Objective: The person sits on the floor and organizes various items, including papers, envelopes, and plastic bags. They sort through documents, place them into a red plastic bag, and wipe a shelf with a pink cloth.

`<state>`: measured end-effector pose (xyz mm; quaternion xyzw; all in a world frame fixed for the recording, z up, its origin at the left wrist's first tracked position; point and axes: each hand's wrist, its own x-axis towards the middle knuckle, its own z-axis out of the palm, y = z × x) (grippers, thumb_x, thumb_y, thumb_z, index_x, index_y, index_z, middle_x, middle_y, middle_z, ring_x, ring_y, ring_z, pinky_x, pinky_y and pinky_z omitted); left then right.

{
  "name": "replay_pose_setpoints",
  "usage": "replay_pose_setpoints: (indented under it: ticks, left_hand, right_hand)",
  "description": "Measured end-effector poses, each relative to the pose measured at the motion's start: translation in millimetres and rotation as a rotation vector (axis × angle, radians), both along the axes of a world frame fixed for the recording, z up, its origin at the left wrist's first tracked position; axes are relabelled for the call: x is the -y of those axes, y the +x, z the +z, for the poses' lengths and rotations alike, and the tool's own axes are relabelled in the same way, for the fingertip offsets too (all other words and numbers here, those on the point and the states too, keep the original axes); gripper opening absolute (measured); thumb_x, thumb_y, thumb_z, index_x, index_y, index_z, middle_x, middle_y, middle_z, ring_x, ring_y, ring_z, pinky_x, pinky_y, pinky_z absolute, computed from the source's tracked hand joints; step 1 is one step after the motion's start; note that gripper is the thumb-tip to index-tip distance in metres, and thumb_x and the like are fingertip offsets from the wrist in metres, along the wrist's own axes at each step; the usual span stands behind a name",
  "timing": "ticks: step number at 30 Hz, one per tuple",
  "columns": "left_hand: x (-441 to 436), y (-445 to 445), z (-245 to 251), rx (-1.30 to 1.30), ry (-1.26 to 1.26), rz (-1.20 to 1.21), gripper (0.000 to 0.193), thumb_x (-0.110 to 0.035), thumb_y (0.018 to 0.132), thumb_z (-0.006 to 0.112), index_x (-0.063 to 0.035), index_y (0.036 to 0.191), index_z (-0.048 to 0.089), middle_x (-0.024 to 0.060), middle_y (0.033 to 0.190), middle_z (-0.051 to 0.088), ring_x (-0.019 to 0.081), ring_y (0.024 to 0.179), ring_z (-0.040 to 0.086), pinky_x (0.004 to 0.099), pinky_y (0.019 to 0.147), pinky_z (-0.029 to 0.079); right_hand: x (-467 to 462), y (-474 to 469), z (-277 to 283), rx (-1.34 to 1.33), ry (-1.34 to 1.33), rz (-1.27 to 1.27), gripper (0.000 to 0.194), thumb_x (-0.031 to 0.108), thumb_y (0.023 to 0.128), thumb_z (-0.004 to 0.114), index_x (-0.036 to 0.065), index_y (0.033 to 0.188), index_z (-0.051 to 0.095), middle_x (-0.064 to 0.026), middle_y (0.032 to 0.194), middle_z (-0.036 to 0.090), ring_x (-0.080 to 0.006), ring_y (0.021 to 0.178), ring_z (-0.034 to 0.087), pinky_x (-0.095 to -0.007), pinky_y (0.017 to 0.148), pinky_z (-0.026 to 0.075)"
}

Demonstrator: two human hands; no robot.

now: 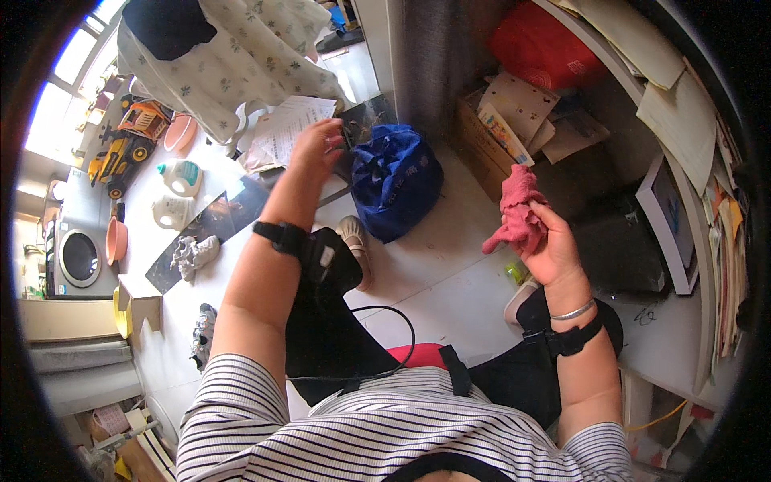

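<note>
Pink crumpled cloth [521,211] is gripped in my right hand [551,247], which is raised over the floor on the right side of the view. My left hand [318,144] reaches forward with bent fingers, slightly blurred, close to a pile of printed papers [286,132]. Whether its fingertips touch anything is unclear. Between my two hands, nearer the left one, a blue fabric bag [394,184] with writing on it stands on the tiled floor.
A cardboard box [482,141] holding papers and a red bag [542,48] are at the upper right. Shelves of papers [729,259] line the right edge. Bottles [181,176], sneakers [196,256], a toy truck [123,156] and basins [117,240] lie left.
</note>
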<state>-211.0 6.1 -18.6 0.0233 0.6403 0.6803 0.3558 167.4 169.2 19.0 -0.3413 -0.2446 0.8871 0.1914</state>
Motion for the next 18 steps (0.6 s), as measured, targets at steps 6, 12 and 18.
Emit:
replay_pose_setpoints:
  ticks: [6,12,18]
  left_hand:
    - [32.5,-53.5,-54.3,-0.113,-0.249,0.227,0.02,-0.018,0.083,0.065,-0.0097,0.101,0.063,0.0016,0.083,0.057,0.0154,0.073,0.048,0.0369,0.075,0.041]
    - [-4.0,13.0,-124.7,-0.495,-0.625,-0.487,0.088,-0.036,0.064,0.086,0.0002,0.134,0.047,0.0222,0.131,0.054,0.0312,0.122,0.053,0.0385,0.098,0.045]
    - [-24.6,48.3,-167.5,-0.501,-0.798,-0.798,0.105,-0.047,0.061,0.086,-0.0008,0.141,0.035,0.0235,0.133,0.051,0.0356,0.124,0.05,0.0395,0.101,0.044]
  right_hand:
    - [1.1,-8.1,-4.2,-0.053,-0.001,0.061,0.032,0.017,0.091,0.057,0.009,0.122,0.056,-0.008,0.11,0.063,-0.0241,0.096,0.062,-0.0366,0.083,0.052]
    - [-0.1,-14.1,-6.5,0.009,-0.005,0.075,0.031,0.015,0.091,0.058,0.008,0.121,0.056,-0.0086,0.108,0.063,-0.0243,0.094,0.063,-0.037,0.082,0.052]
    - [0.9,-17.2,-6.9,0.059,0.008,0.065,0.027,0.015,0.092,0.056,0.009,0.118,0.056,-0.0072,0.103,0.064,-0.0225,0.09,0.063,-0.0355,0.078,0.053]
